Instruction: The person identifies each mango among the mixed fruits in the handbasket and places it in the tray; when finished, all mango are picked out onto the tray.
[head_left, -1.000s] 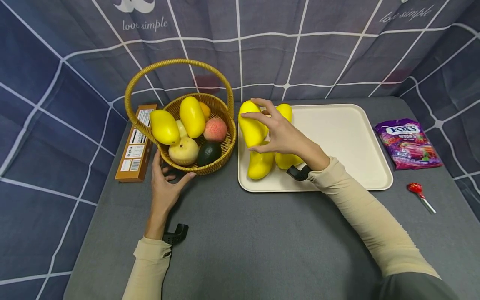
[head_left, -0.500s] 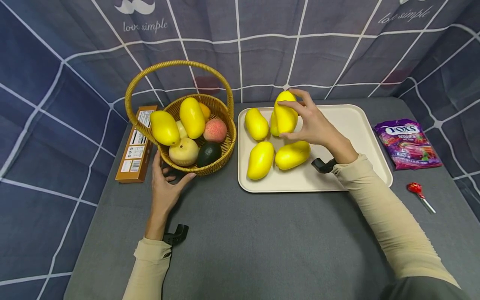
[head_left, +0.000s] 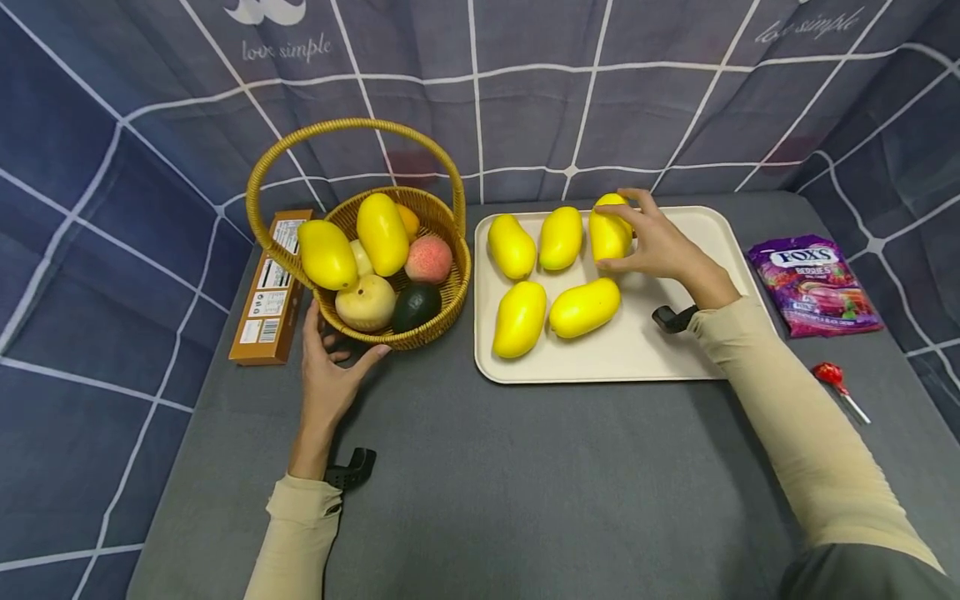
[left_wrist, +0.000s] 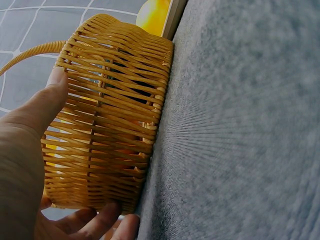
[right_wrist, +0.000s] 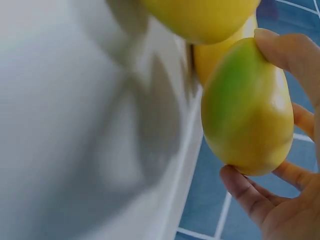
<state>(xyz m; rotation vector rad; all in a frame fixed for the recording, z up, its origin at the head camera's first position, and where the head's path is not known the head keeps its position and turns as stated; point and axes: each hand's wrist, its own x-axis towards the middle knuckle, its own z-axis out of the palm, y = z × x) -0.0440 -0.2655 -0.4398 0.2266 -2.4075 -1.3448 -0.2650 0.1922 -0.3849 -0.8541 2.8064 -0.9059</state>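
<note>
Yellow mango (head_left: 609, 235), pinched by right hand (head_left: 663, 248) at far side of tray (head_left: 622, 358), risked slipping, being smooth; left hand (head_left: 330, 375) gripped basket (head_left: 444, 321).

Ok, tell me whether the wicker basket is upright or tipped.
Upright. The head view shows the wicker basket mouth up, its handle arched above, with a peach and avocado inside.

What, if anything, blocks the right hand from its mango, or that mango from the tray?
Nothing visible. The right hand grips the held mango directly, and no object shows between it and the tray; whether they touch is unclear. A neighbouring mango lies beside it.
</note>
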